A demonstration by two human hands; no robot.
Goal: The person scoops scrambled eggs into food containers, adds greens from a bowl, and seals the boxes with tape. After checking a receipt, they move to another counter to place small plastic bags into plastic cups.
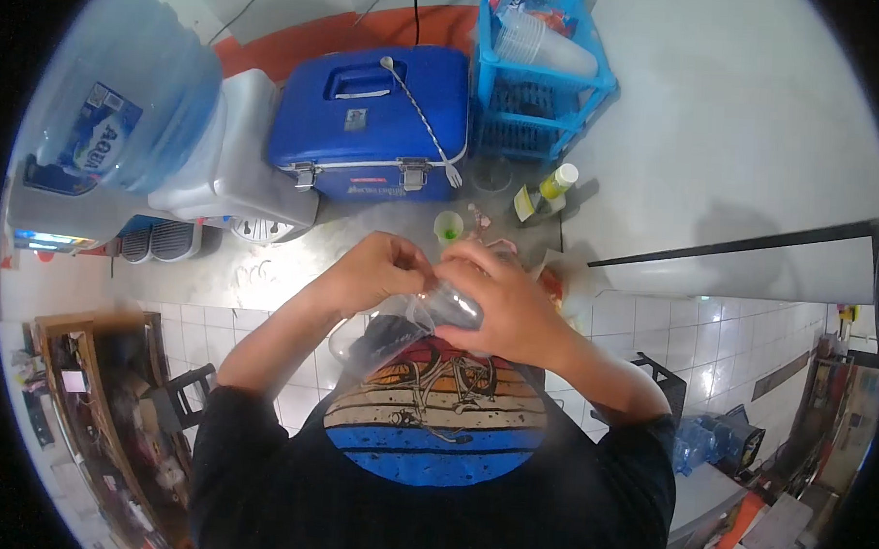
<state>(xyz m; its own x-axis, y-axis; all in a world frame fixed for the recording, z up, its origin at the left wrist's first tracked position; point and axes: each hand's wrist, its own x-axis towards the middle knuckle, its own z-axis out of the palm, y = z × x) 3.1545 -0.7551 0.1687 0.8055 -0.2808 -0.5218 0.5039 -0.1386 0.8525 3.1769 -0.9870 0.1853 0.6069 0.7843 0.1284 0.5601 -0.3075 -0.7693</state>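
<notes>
My right hand [492,301] is wrapped round a clear plastic cup [461,309], tilted on its side in front of my chest. My left hand [379,275] is closed, its thumb and fingers pinched together right beside the cup's near end. Below the left hand hangs a piece of clear, see-through plastic [374,345], overlapping my shirt in this view. I cannot tell what the left fingertips pinch. Just beyond the hands, a small cup with something green in it [448,225] stands on the counter [349,233].
A blue cooler box [309,120] with a twisted bar spoon [421,114] on its lid stands at the back. Left of it is a water dispenser [241,142] with a large bottle. Toward the right are a white-capped bottle [539,199] and a blue rack [547,94] holding plastic cups.
</notes>
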